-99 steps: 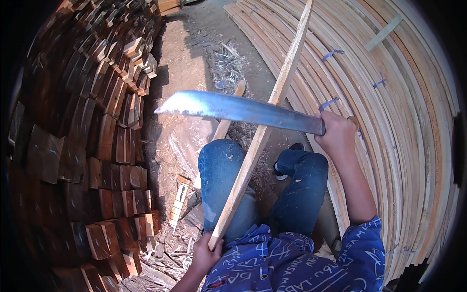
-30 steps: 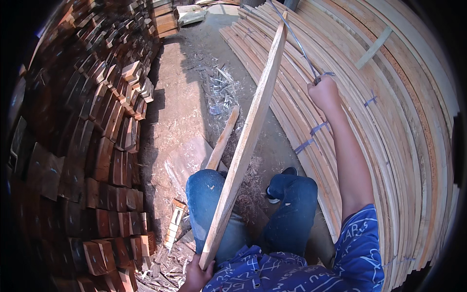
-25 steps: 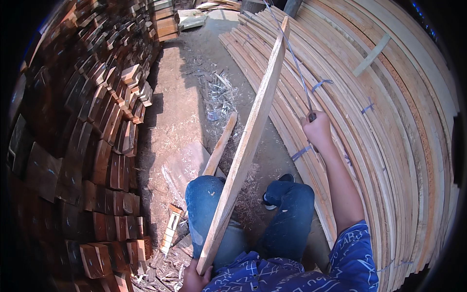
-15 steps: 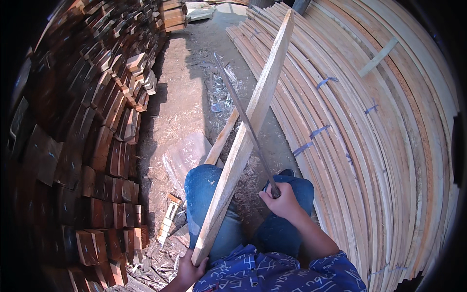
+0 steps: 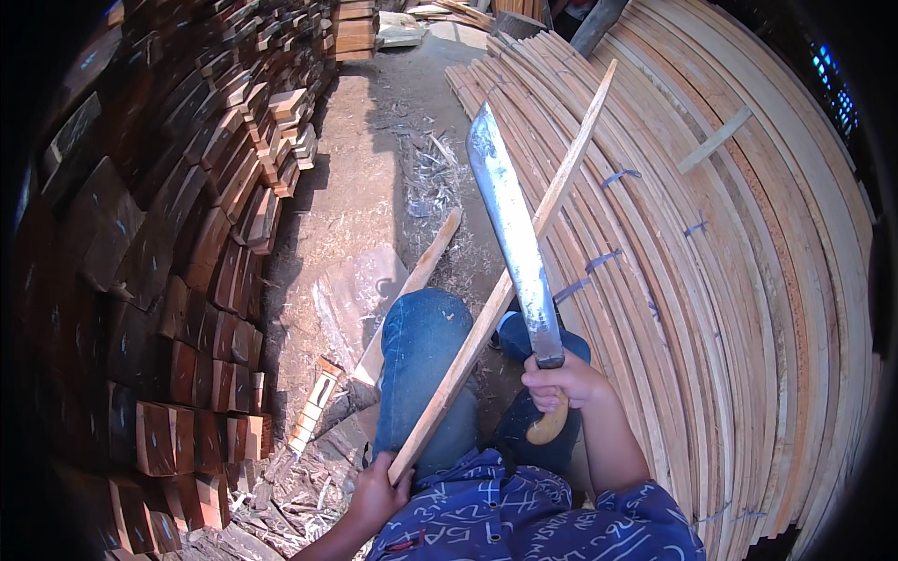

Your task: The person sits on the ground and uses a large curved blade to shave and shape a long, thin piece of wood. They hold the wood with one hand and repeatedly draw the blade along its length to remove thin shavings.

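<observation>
My left hand (image 5: 376, 488) is closed around the near end of a long, narrow wooden stake (image 5: 463, 360). The stake slants up and away to the right, passing over my lap, and tapers to a point at its far end. In my right hand (image 5: 564, 383) is a machete (image 5: 510, 220) with a wide, shiny blade and a pale, hooked wooden handle (image 5: 549, 423). Its blade points up and away and crosses in front of the stake; whether the two touch, I cannot tell. The broad face of the blade shows.
Stacked dark timber blocks (image 5: 201, 374) line the left side. On the right lie long pale battens (image 5: 673, 355) bundled with blue ties. Beyond my left knee is a wooden piece (image 5: 426, 257). A yellowish sheath-like object (image 5: 315, 409) lies among wood chips (image 5: 299, 496).
The machete has turned from edge-on to showing its broad face, and its tip has moved right. The stake has rolled to a narrower side, its pointed end lower and farther right.
</observation>
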Demonstrator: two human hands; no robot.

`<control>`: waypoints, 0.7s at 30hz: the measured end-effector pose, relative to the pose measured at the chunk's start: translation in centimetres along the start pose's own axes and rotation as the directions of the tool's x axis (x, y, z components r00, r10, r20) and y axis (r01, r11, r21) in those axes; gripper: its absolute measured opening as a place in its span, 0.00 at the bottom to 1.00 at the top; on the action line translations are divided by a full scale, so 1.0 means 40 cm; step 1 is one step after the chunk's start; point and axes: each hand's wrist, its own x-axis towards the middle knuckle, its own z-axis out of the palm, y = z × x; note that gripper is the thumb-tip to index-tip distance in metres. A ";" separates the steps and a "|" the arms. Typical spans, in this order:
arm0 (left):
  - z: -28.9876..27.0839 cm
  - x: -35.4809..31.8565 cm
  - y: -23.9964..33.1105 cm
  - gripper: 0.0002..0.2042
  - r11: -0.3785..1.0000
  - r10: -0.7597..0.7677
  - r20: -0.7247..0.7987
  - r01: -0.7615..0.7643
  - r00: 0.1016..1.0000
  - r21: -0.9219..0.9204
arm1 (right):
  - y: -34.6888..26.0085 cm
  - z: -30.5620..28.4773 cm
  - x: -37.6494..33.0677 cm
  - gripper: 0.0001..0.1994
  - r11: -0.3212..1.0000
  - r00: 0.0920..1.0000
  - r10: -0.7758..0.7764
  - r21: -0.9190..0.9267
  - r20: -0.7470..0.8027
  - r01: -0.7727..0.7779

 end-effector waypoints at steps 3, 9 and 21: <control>0.000 -0.007 0.021 0.13 0.999 -0.034 0.006 0.033 0.999 0.017 | -0.112 -0.019 0.006 0.12 0.909 0.964 -0.140 -0.416 -0.225 0.035; 0.015 -0.058 -0.010 0.12 1.000 0.004 -0.056 -0.002 0.998 0.027 | -0.230 -0.030 -0.038 0.13 0.512 0.844 -0.439 -0.858 -0.307 -0.045; -0.022 0.007 0.003 0.10 0.998 0.069 0.092 -0.069 0.993 -0.001 | -0.079 -0.083 -0.071 0.15 0.136 0.596 -0.764 -0.965 -0.246 -0.223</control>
